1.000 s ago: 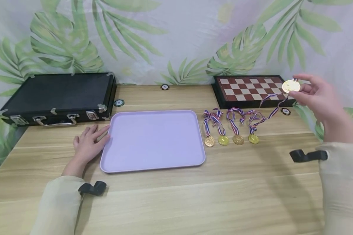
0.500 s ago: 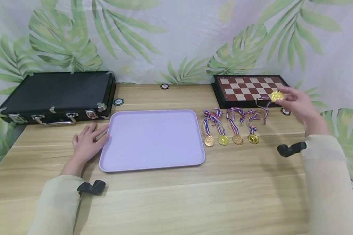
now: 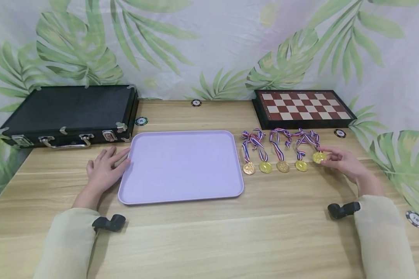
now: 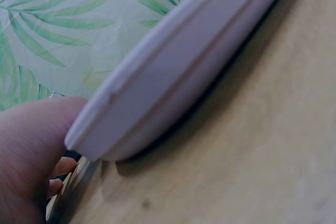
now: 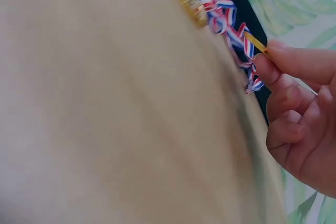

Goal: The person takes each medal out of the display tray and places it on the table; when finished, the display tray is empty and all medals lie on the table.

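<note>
My right hand (image 3: 345, 164) pinches a gold medal (image 3: 319, 157) by its edge, at the right end of a row of medals. In the right wrist view the thumb and forefinger grip the thin medal (image 5: 256, 43), and its striped ribbon (image 5: 247, 51) trails from it. Left of it lie a gold medal (image 3: 301, 166), a bronze-toned medal (image 3: 283, 166) and others, with red, white and blue ribbons stretched away behind them. Straight, spread fingers of my left hand (image 3: 106, 170) rest on the table, touching the left edge of a lilac tray (image 3: 181, 199).
A black case (image 3: 70, 108) with a metal handle stands at the back left. At the back right is a chessboard box (image 3: 302, 106). Poker chips lie about: a green-edged chip (image 3: 141, 121), a black chip (image 3: 196, 103) and one near the right edge (image 3: 415, 219).
My right hand has come down and to the left from beside the chessboard box, lowering the medal to the row's right end. The left hand and the tray have stayed put.
</note>
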Motion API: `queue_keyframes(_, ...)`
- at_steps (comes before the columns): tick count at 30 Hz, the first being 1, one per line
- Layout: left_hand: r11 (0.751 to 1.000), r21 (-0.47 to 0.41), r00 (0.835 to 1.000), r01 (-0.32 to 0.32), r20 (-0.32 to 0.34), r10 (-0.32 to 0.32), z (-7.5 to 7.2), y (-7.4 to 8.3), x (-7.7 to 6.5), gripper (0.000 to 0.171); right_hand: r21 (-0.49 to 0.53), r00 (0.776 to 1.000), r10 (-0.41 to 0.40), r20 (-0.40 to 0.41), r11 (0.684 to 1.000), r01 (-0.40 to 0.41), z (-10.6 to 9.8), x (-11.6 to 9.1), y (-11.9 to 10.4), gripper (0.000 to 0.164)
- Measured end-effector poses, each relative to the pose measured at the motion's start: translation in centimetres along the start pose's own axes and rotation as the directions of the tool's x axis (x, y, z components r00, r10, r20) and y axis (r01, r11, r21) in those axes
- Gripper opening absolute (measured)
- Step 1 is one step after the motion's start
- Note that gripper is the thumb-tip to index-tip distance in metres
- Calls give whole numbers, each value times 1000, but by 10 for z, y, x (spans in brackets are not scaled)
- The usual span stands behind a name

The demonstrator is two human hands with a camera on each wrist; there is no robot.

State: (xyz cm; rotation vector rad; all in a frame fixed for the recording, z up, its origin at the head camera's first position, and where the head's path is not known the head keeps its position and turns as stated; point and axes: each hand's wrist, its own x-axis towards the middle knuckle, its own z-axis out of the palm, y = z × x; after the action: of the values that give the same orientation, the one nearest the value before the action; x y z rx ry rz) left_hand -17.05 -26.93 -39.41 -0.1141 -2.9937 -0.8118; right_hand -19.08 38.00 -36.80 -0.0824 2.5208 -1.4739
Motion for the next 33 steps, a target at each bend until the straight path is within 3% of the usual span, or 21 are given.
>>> queue_keyframes(10, 1000, -6, 1000, -5, 6, 5, 1, 0, -1, 53, -185, 999, 35, 5, 982, -34, 1, -9, 10, 48)
queue_keyframes(17, 1000, -6, 1000, -6, 0, 6, -1, 0, -1, 53, -335, 998, -37, 50, 941, 52, 0, -9, 11, 45)
queue_keyframes(25, 1000, -21, 1000, -3, 15, 4, -3, -2, -2, 53, -302, 998, -29, 57, 952, 45, 0, -9, 9, 49)
queue_keyframes(29, 1000, -11, 995, -1, 96, 2, -11, -1, 2, 58, -302, 999, 6, 52, 953, 10, -4, -10, -1, 56)
queue_keyframes(33, 999, -39, 971, 22, 237, -12, -30, 6, 8, 69, -435, 999, -12, 30, 900, 24, -10, -6, -26, 58)
